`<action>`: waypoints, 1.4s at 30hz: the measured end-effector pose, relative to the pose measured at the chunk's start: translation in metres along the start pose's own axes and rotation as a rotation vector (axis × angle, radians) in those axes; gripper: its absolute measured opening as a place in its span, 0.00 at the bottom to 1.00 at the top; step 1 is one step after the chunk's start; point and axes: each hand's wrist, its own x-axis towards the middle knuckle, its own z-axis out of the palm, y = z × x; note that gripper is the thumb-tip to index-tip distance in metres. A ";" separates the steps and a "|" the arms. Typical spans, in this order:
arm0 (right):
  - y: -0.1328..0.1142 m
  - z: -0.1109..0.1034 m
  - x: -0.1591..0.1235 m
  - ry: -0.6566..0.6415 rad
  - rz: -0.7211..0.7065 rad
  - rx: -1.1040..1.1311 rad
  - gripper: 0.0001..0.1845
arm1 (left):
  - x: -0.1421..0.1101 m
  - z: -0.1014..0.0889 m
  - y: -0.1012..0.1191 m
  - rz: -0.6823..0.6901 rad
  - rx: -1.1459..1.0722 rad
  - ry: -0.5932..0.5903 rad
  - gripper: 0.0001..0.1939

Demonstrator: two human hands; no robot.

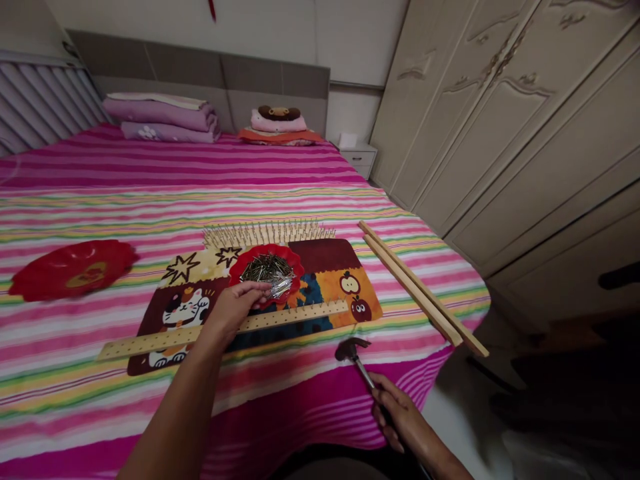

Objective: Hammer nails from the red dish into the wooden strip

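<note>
My left hand (243,305) reaches over the near rim of a red scalloped dish (296,257), its fingers pressed together at the loose nails (265,268) heaped inside. Whatever those fingertips pinch is too small to make out. Below the dish, a pale wooden strip (295,317) with rows of dark holes lies under my left forearm; a few nails stand up along its right part. My right hand (400,417) is wrapped around the handle of a claw hammer (353,348), whose head hangs over the bed's near edge. A picture mat (330,257) lies beneath the dish and strip.
Several strips studded with upright nails (270,233) lie beyond the mat. Two bare wooden sticks (415,287) rest at the right, overhanging the bed edge. A red plate (73,270) is at the left. Folded bedding (163,119) sits by the headboard; wardrobes (500,133) stand right.
</note>
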 end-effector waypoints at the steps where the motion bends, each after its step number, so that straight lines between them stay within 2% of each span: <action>1: -0.001 0.000 0.000 0.002 0.006 0.002 0.31 | -0.005 -0.001 0.001 -0.008 -0.009 -0.023 0.17; 6: -0.006 0.002 -0.002 0.014 0.027 0.014 0.31 | -0.020 0.002 -0.005 -0.025 0.005 -0.078 0.22; 11: -0.006 0.001 -0.003 -0.015 0.008 0.016 0.30 | -0.019 0.011 -0.025 0.059 0.091 -0.017 0.18; 17: -0.007 0.000 -0.003 -0.012 0.023 0.019 0.29 | -0.018 0.022 -0.040 -0.010 0.044 0.056 0.20; 21: -0.004 -0.001 -0.001 -0.018 0.020 0.023 0.29 | -0.018 0.026 -0.044 0.034 0.090 0.116 0.20; 32: -0.006 0.004 -0.007 0.021 -0.005 -0.032 0.29 | -0.019 0.030 -0.047 0.156 0.242 0.146 0.13; 37: -0.026 0.022 -0.026 0.002 -0.054 -0.104 0.30 | -0.024 0.035 -0.042 0.135 0.292 0.178 0.09; 42: -0.073 0.048 -0.032 -0.062 -0.146 -0.155 0.28 | -0.024 0.038 -0.046 0.216 0.398 0.200 0.07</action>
